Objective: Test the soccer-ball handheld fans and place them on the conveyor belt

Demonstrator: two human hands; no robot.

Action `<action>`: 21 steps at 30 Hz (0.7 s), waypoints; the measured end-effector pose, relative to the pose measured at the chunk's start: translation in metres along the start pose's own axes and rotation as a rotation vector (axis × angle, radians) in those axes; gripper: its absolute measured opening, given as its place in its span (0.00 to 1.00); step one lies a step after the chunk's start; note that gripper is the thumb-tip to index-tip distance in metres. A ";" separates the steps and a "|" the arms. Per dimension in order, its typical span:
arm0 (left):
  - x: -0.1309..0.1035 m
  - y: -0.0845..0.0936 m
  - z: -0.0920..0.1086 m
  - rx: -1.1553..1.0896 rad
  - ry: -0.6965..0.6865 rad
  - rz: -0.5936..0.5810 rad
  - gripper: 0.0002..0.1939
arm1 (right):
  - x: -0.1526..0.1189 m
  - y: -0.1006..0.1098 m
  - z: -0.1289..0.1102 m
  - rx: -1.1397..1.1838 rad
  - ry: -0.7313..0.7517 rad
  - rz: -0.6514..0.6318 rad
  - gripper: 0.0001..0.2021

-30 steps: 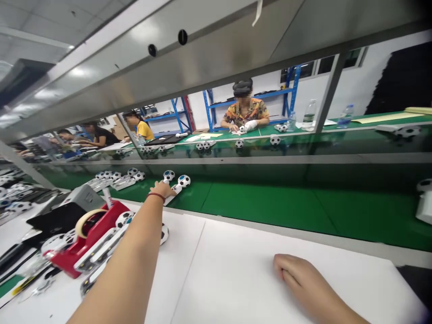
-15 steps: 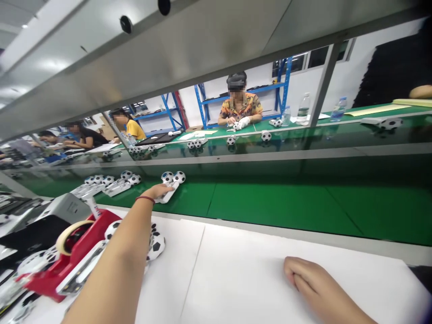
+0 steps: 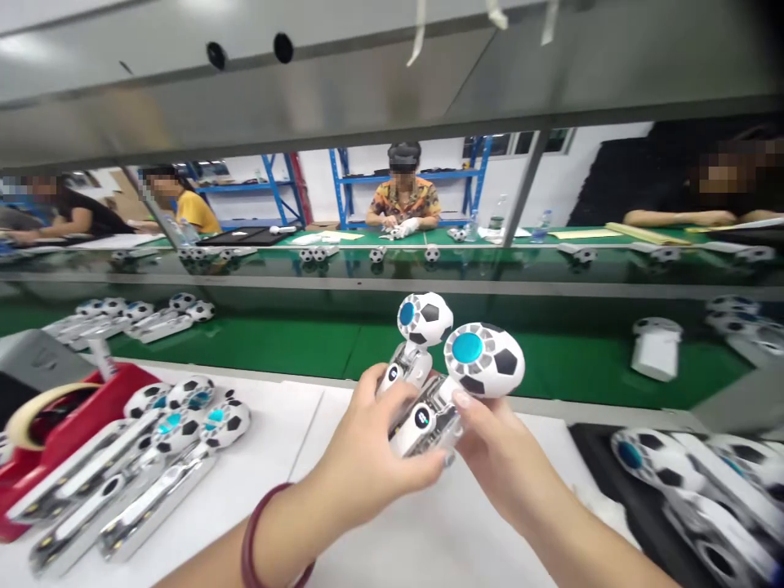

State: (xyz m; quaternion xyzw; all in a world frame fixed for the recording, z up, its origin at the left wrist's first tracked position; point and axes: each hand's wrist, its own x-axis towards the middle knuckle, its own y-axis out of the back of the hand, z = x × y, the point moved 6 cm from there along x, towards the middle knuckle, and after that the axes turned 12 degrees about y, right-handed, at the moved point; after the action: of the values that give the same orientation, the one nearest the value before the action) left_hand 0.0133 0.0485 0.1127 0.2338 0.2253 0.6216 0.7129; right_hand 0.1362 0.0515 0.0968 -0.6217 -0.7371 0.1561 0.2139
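Note:
Both my hands hold two white handles with football-patterned heads above the white table (image 3: 263, 482). My left hand (image 3: 367, 457) grips the handles from the left, a red band on its wrist. My right hand (image 3: 490, 449) grips the nearer toy (image 3: 456, 384) from the right; its round head has a blue centre. The second toy (image 3: 420, 327) stands just behind it, head up. Both are tilted away from me.
Several like toys (image 3: 153, 457) lie at my left beside a red tape dispenser (image 3: 55, 416). More lie on a black tray (image 3: 679, 490) at the right. A green conveyor belt (image 3: 294, 347) carries further toys (image 3: 165, 318). Other people sit across the line.
My left hand has come back from the conveyor with two toys, and my right hand has risen from the table to take hold of them. The view has swung right.

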 end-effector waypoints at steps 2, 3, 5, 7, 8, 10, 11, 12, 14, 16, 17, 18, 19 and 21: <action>-0.012 -0.010 0.013 0.045 -0.129 0.028 0.24 | -0.007 0.005 -0.013 0.034 0.011 0.101 0.31; -0.016 -0.012 0.019 0.049 -0.212 0.055 0.25 | -0.010 0.010 -0.018 0.053 0.029 0.145 0.30; -0.020 -0.011 0.026 -0.016 -0.322 0.115 0.27 | -0.014 0.019 -0.023 0.102 0.072 0.190 0.28; -0.018 -0.007 0.025 -0.188 -0.284 0.126 0.31 | -0.014 0.024 -0.024 0.137 0.078 0.178 0.25; -0.016 -0.006 0.023 -0.297 -0.226 0.090 0.35 | -0.014 0.025 -0.022 0.150 0.070 0.160 0.23; -0.010 -0.009 0.017 -0.530 -0.107 -0.045 0.45 | -0.012 0.024 -0.018 0.166 0.040 0.105 0.21; -0.007 -0.012 0.015 -0.636 -0.066 -0.121 0.49 | -0.011 0.024 -0.016 0.174 0.033 0.085 0.21; -0.004 -0.015 0.013 -0.725 -0.036 -0.183 0.51 | -0.009 0.025 -0.014 0.184 0.025 0.076 0.20; 0.003 -0.021 0.003 -0.823 0.039 -0.225 0.50 | -0.004 0.030 -0.008 0.200 0.004 0.084 0.19; 0.011 -0.027 -0.013 -0.854 0.187 -0.195 0.42 | 0.001 0.039 -0.003 0.181 -0.012 0.118 0.21; 0.015 -0.030 -0.022 -0.884 0.269 -0.178 0.38 | 0.004 0.045 0.000 0.153 -0.019 0.133 0.24; 0.019 -0.033 -0.029 -0.936 0.341 -0.168 0.35 | 0.007 0.050 0.003 0.117 -0.019 0.144 0.25; 0.022 -0.037 -0.035 -1.006 0.397 -0.181 0.33 | 0.010 0.055 0.005 0.077 -0.012 0.153 0.27; 0.028 -0.045 -0.041 -1.151 0.460 -0.249 0.32 | 0.015 0.064 0.010 -0.022 0.024 0.148 0.27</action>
State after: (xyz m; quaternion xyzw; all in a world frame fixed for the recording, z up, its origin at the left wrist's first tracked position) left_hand 0.0268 0.0735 0.0522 -0.3545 0.0279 0.5899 0.7250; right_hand 0.1833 0.0778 0.0586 -0.6786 -0.6881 0.1560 0.2040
